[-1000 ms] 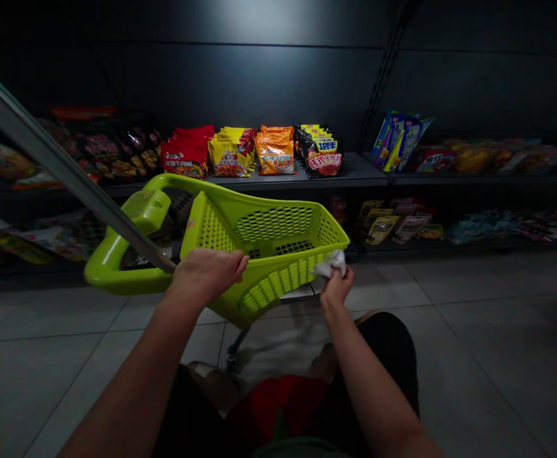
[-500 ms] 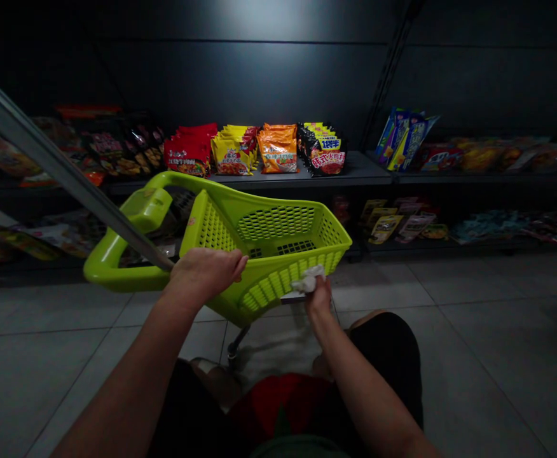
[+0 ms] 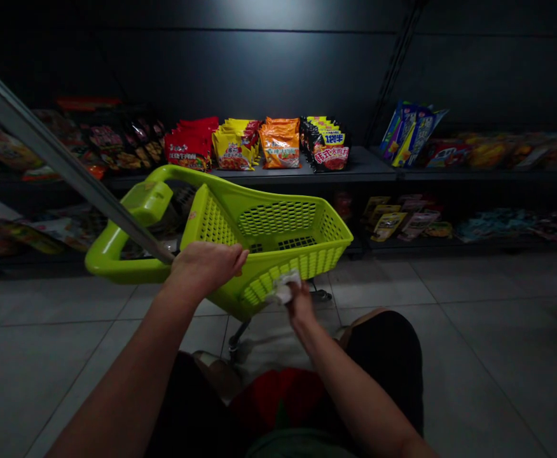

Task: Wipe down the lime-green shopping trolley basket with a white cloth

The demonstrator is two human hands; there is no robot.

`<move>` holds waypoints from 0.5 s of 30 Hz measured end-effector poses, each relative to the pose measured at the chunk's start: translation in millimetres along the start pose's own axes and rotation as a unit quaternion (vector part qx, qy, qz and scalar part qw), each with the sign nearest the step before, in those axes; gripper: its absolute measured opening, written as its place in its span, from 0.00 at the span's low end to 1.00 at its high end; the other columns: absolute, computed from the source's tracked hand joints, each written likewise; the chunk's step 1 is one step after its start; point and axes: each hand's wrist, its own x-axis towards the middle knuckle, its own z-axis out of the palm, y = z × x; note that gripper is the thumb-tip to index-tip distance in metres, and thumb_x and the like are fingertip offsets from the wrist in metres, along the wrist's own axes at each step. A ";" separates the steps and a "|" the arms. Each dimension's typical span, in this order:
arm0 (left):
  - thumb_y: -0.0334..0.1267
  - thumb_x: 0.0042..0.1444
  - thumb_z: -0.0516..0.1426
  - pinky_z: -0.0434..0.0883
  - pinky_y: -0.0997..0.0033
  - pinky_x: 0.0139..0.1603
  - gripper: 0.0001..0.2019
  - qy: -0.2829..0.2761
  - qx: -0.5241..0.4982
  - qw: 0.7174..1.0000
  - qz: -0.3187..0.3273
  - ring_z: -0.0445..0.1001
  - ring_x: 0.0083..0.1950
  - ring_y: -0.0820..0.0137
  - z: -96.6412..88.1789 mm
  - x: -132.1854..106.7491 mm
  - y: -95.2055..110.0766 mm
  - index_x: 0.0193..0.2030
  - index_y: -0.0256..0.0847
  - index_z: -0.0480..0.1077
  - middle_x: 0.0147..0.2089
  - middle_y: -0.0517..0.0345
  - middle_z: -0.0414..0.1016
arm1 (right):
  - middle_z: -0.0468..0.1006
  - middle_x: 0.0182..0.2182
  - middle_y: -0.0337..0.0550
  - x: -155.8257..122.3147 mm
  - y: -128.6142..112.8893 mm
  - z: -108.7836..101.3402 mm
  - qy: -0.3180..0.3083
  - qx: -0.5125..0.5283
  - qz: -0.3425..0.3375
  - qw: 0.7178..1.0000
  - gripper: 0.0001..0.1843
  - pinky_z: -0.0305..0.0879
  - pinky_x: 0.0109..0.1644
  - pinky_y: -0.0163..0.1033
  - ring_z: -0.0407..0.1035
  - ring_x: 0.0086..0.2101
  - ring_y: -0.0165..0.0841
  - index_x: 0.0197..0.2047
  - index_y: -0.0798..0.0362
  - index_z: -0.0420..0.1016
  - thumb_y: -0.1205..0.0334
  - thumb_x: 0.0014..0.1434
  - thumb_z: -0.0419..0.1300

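A lime-green shopping cart with a perforated plastic basket stands in front of me, its handle to the left. My left hand is closed over the near upper rim of the basket, close to the handle. A white cloth, crumpled, is pinched in my right hand. It lies against the slatted near side of the basket, below the rim. The inside of the basket holds no goods that I can see. My right fingertips are partly hidden by the cloth.
Behind the cart, a dark shelf carries red, yellow, orange and black noodle packets. Blue snack bags stand to the right. A grey metal pole slants down from the upper left to the cart. My knees frame the tiled floor.
My right hand has slid the cloth left and slightly down along the side of the basket. My left hand keeps its place on the rim.
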 end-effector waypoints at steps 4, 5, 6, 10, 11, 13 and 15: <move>0.52 0.70 0.40 0.67 0.64 0.32 0.28 0.013 0.010 1.000 -0.002 0.83 0.35 0.52 1.0 -2.6 1.7 0.41 0.44 0.78 0.34 0.45 0.84 | 0.76 0.33 0.32 71.3 -85.1 -50.7 0.212 0.060 -0.168 0.961 0.15 0.75 0.33 0.34 0.74 0.30 0.27 0.43 0.48 0.65 0.59 0.52 0.61; 0.52 0.70 0.40 0.68 0.64 0.33 0.28 0.012 0.009 1.000 -0.003 0.83 0.35 0.52 1.0 -2.8 2.0 0.41 0.43 0.79 0.34 0.45 0.84 | 0.76 0.35 0.32 81.1 -94.7 -57.8 0.231 0.063 -0.182 0.954 0.16 0.76 0.34 0.34 0.74 0.31 0.27 0.45 0.47 0.64 0.59 0.52 0.60; 0.52 0.70 0.40 0.68 0.63 0.33 0.28 0.010 0.006 1.000 -0.004 0.83 0.35 0.53 0.9 -2.8 2.3 0.41 0.43 0.79 0.34 0.44 0.84 | 0.76 0.36 0.32 84.8 -95.0 -60.8 0.237 0.063 -0.184 0.952 0.16 0.76 0.35 0.35 0.75 0.32 0.27 0.46 0.47 0.64 0.59 0.53 0.60; 0.52 0.69 0.39 0.68 0.63 0.33 0.29 0.002 0.003 1.000 -0.004 0.83 0.35 0.52 0.9 -1.7 2.0 0.42 0.43 0.79 0.34 0.44 0.84 | 0.79 0.38 0.36 46.5 -15.2 -38.0 0.176 0.039 -0.092 0.979 0.20 0.76 0.34 0.37 0.75 0.34 0.31 0.48 0.46 0.66 0.59 0.52 0.64; 0.52 0.69 0.39 0.68 0.63 0.32 0.29 0.002 0.004 1.000 -0.004 0.83 0.35 0.52 1.1 -1.5 1.7 0.42 0.43 0.79 0.34 0.44 0.84 | 0.79 0.37 0.36 30.9 12.1 -28.4 0.138 0.032 -0.041 0.989 0.20 0.76 0.33 0.38 0.76 0.34 0.32 0.48 0.46 0.67 0.60 0.51 0.66; 0.52 0.69 0.39 0.67 0.63 0.32 0.28 0.007 0.008 1.000 0.000 0.83 0.34 0.52 1.9 -1.5 1.2 0.42 0.43 0.79 0.34 0.44 0.84 | 0.80 0.35 0.37 6.7 51.5 -12.8 0.047 0.018 0.066 0.997 0.21 0.76 0.32 0.38 0.76 0.32 0.32 0.46 0.47 0.69 0.61 0.48 0.68; 0.51 0.69 0.40 0.67 0.64 0.31 0.28 0.015 0.012 1.000 0.004 0.83 0.34 0.52 2.7 -2.0 1.1 0.41 0.43 0.79 0.33 0.45 0.84 | 0.80 0.32 0.36 1.5 56.9 -8.6 0.039 0.020 0.077 0.996 0.19 0.75 0.30 0.38 0.75 0.29 0.32 0.43 0.49 0.71 0.62 0.47 0.69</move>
